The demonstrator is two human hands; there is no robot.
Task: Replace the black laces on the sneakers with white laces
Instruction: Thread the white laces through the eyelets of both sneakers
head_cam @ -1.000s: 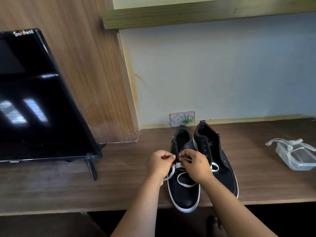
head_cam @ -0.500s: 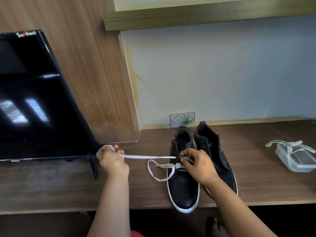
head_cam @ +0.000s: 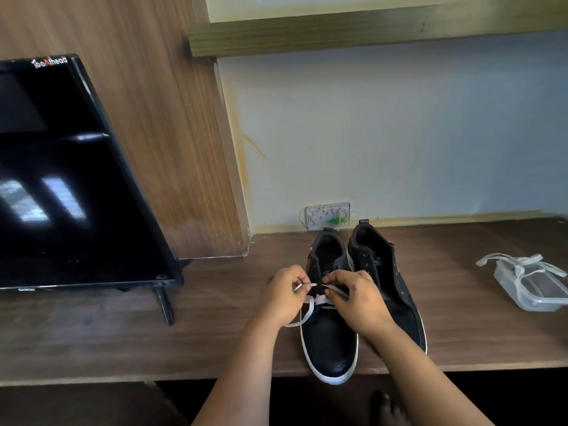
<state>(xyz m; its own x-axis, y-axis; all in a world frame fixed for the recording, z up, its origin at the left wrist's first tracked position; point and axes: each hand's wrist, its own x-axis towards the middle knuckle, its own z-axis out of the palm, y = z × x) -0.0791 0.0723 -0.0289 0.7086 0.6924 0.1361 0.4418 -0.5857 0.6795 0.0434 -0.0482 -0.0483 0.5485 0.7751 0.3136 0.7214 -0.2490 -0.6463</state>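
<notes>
two black sneakers: left sneaker [head_cam: 330, 342] and right sneaker [head_cam: 387, 290], side by side on tabletop [head_cam: 215, 333]; one white lace [head_cam: 307, 309] threaded low on left sneaker; left hand [head_cam: 284, 295] pinches its tip, right hand [head_cam: 359, 299] pinches other strand; second lace [head_cam: 516, 265] drapes one clear container [head_cam: 534, 287], cut off at right edge; one tv [head_cam: 61, 179] cropped left.
</notes>
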